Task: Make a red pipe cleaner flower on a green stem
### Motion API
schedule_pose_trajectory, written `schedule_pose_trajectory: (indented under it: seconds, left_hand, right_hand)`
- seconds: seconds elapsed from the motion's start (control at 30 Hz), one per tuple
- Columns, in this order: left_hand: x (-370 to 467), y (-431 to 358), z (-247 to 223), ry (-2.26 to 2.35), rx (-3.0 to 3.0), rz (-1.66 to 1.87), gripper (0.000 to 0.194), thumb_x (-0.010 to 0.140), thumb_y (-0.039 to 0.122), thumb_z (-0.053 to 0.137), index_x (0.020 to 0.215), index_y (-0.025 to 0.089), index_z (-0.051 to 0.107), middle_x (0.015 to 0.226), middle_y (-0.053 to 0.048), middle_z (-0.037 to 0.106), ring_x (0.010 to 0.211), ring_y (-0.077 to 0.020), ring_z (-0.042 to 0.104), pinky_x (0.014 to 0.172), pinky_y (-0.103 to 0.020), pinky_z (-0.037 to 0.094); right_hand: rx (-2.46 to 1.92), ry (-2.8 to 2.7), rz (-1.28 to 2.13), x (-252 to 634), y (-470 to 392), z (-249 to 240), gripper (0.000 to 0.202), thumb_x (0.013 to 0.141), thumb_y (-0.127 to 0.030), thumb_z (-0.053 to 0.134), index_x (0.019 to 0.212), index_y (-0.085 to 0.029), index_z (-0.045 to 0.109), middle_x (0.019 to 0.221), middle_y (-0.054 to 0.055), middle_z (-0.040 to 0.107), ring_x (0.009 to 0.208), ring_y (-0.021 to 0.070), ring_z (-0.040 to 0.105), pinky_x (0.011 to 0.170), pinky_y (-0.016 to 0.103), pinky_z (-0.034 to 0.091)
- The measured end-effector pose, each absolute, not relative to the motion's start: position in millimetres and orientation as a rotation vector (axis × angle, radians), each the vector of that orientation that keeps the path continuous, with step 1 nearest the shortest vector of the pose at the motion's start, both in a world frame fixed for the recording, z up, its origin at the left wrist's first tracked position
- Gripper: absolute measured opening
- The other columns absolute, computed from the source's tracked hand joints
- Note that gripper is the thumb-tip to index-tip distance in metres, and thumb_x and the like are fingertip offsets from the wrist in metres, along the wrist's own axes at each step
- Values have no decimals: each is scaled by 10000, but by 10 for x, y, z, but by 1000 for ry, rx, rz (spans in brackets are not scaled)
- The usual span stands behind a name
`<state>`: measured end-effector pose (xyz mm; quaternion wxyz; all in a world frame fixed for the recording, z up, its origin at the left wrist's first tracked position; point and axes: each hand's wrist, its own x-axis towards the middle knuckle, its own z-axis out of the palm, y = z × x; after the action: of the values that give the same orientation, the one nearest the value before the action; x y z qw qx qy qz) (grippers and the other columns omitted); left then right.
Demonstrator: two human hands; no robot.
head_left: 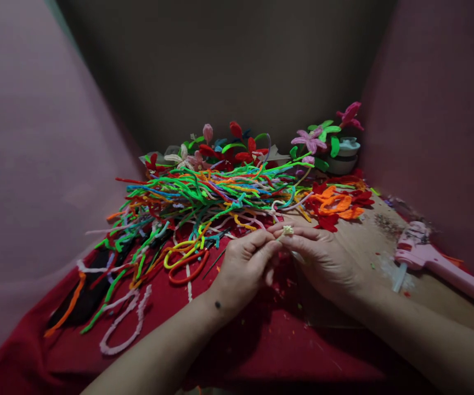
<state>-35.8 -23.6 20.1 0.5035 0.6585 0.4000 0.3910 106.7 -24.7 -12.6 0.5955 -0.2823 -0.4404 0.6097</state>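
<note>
A small bunch of pale yellow flower stamens (pixel 287 230) is held up between my two hands, above the red cloth. My left hand (pixel 249 258) pinches its thin stem end with thumb and forefinger. From the other side, my right hand (pixel 319 255) has its fingertips closed around the same bunch, just under the pale heads. Just beyond the fingers lies a big tangled heap of coloured pipe cleaners (pixel 220 189). A yellow pipe cleaner loop (pixel 179 255) and a red loop (pixel 188 269) rest left of my left hand.
A pink hot glue gun (pixel 446 266) lies on brown cardboard (pixel 374 247) at the right. Orange pipe cleaner petals (pixel 336 203) are piled beyond my right hand. Finished-looking pipe cleaner flowers (pixel 311 140) stand at the back. A pink loop (pixel 124 329) is on the red cloth (pixel 229 351).
</note>
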Motion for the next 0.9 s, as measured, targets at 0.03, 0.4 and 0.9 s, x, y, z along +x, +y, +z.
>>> schedule_pose_trajectory:
  seconds: [0.03,0.4,0.9]
  left_hand:
    - [-361,-234,203,921,1500,919,273,831,274,515,594,139,517,441,53,467,354,-30,404,390,-154,312]
    - [-402,-140,111,452,816,647,190,786,288,596,710,114,580,479,39,529,246,-3,293,252,-117,275]
    - [-367,-227,141,1040,1766,934,209,828,343,522,766,151,577,542,25,525,458,-69,467,472,-186,381]
  right_hand:
    - [-645,-1025,1429,1065,-256,-110,129,761,-157,641,831,-219,730,920,35,677,999,201,560,946,380,383]
    - [-584,-971,1644,1076,-285,-18,139,720,-165,658,822,-222,733,1128,46,629,1142,234,496,1001,403,341]
    - [-709,-838,1501,1074,-223,-85,93,627,-163,729,694,-227,721,871,11,667,898,185,570,827,331,429]
